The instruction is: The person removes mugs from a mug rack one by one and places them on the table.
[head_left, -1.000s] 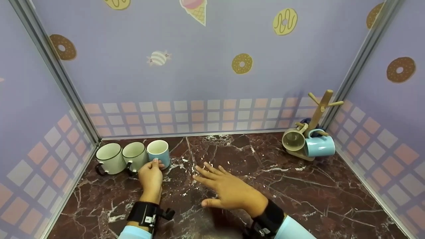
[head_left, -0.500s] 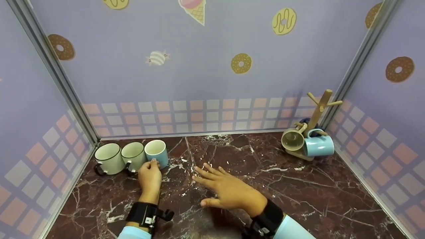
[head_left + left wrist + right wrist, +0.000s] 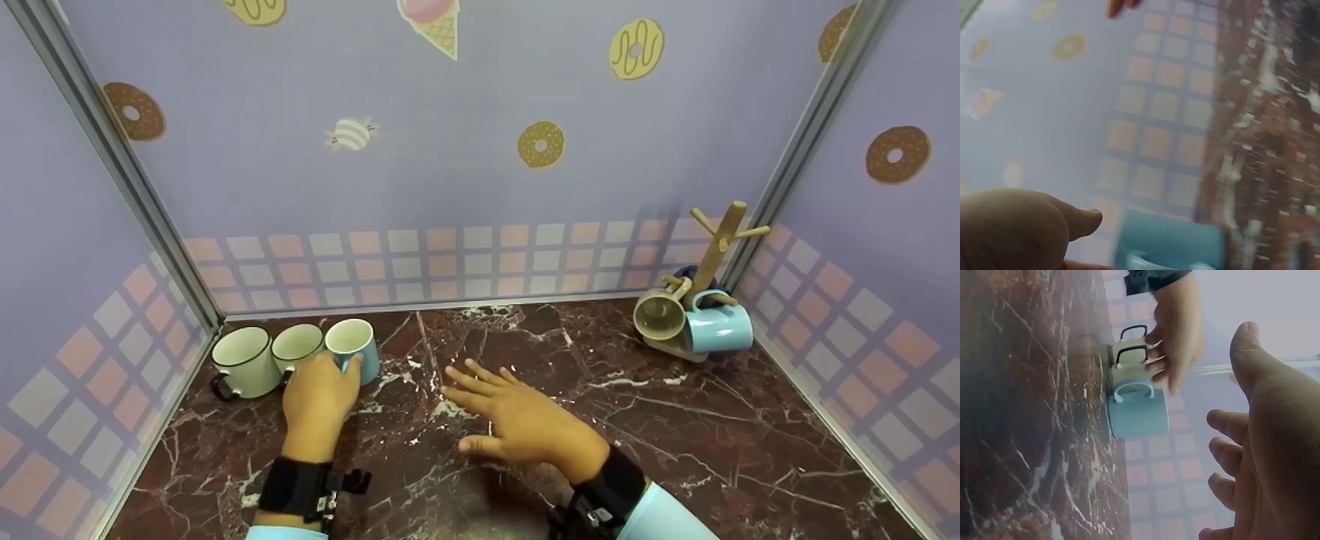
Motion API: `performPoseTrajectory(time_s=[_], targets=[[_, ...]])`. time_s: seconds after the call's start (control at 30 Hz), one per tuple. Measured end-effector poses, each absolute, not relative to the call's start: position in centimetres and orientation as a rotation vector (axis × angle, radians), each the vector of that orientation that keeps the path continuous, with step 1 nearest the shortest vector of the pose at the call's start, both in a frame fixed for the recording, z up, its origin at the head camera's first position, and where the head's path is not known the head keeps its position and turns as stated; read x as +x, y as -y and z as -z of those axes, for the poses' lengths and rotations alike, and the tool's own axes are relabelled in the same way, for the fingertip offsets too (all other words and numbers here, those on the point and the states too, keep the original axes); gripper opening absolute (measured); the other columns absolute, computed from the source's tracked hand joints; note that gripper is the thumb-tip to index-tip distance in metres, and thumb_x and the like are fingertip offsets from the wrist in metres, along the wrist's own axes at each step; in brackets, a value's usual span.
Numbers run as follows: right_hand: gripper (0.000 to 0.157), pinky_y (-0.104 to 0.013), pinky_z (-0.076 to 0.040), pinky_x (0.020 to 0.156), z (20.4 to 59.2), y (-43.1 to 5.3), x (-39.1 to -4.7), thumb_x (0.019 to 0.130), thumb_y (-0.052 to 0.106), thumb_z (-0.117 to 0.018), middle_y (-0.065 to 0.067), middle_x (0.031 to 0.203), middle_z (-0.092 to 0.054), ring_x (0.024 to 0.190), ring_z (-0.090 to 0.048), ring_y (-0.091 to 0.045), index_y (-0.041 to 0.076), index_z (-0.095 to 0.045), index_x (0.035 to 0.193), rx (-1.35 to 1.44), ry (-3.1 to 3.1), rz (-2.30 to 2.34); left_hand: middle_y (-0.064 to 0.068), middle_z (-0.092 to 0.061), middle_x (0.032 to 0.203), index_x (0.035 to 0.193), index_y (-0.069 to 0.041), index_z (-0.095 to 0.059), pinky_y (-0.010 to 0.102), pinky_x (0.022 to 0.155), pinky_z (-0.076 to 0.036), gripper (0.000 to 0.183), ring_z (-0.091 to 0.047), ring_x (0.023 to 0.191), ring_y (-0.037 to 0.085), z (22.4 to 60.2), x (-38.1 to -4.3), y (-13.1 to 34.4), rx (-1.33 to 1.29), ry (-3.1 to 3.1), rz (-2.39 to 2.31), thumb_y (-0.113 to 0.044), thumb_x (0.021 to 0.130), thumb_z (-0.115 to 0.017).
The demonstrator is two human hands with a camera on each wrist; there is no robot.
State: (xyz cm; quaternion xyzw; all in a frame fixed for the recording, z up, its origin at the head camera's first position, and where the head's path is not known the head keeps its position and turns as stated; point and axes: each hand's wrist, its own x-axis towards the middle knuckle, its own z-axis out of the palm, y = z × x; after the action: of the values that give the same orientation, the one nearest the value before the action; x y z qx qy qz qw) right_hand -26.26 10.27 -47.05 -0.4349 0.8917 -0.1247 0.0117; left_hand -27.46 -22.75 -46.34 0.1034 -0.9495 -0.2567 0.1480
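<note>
A light blue mug (image 3: 367, 351) stands upright at the right end of a row, beside two white mugs (image 3: 259, 373) with dark rims and black handles. My left hand (image 3: 319, 397) hovers at the near side of the blue mug. In the right wrist view its loosely bent fingers are apart from the mug's handle (image 3: 1131, 385) and hold nothing. The left wrist view has the thumb (image 3: 1081, 222) beside the blue mug. My right hand (image 3: 525, 424) is spread over the middle of the table, palm down, with nothing in it.
A wooden mug tree (image 3: 718, 251) stands at the back right, with an olive-brown mug (image 3: 660, 319) and another light blue mug (image 3: 720, 331) on its low pegs. A dark blue item sits partly hidden behind it. Patterned walls bound the marbled table (image 3: 675, 442).
My left hand has come off the blue mug's handle and shifted slightly left and up, its fingers loosening. The mug stays where it was. My right hand barely moved.
</note>
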Motion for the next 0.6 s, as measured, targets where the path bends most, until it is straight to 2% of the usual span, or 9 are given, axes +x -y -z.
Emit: performPoseTrajectory(time_s=[0.1,0.3,0.5,0.6], targets=[[0.085,-0.073,-0.023,0.139,46.7,-10.6,-26.5,0.11,0.078,-0.045,0.011,0.192,-0.007,0.18,-0.012,-0.032,0.036,-0.027,0.181,-1.355,-2.802,0.395,0.036,-0.076,0.122,0.121,0.009,-0.077,0.073,0.099,-0.058,0.049,-0.07,0.118,0.061,44.8,-26.8,21.9,0.234,2.678,0.746,-0.037,0.109,-0.069],[0.086,-0.072,-0.023,0.14,46.1,-11.7,-27.1,0.11,0.076,-0.047,0.01,0.191,-0.008,0.179,-0.014,-0.033,0.031,-0.029,0.181,-1.298,-2.847,0.441,0.029,-0.073,0.128,0.123,0.004,-0.08,0.067,0.11,-0.051,0.042,-0.063,0.125,0.052,43.1,-25.7,19.7,0.056,2.591,0.816,-0.035,0.108,-0.074],[0.085,-0.072,-0.02,0.14,45.3,-13.0,-27.6,0.11,0.075,-0.048,0.006,0.191,-0.014,0.178,-0.016,-0.036,0.028,-0.033,0.18,-1.252,-2.89,0.501,0.024,-0.071,0.152,0.137,0.003,-0.076,0.066,0.13,-0.046,0.043,-0.058,0.147,0.049,42.3,-24.8,17.6,-0.159,2.562,0.829,-0.031,0.11,-0.073],[0.085,-0.069,-0.017,0.142,44.8,-13.7,-27.9,0.11,0.075,-0.049,0.006,0.191,-0.014,0.179,-0.015,-0.034,0.027,-0.034,0.179,-1.199,-2.909,0.526,0.021,-0.066,0.161,0.145,0.001,-0.072,0.067,0.134,-0.042,0.048,-0.054,0.154,0.049,42.4,-24.7,16.8,-0.251,2.549,0.81,-0.033,0.112,-0.071]])
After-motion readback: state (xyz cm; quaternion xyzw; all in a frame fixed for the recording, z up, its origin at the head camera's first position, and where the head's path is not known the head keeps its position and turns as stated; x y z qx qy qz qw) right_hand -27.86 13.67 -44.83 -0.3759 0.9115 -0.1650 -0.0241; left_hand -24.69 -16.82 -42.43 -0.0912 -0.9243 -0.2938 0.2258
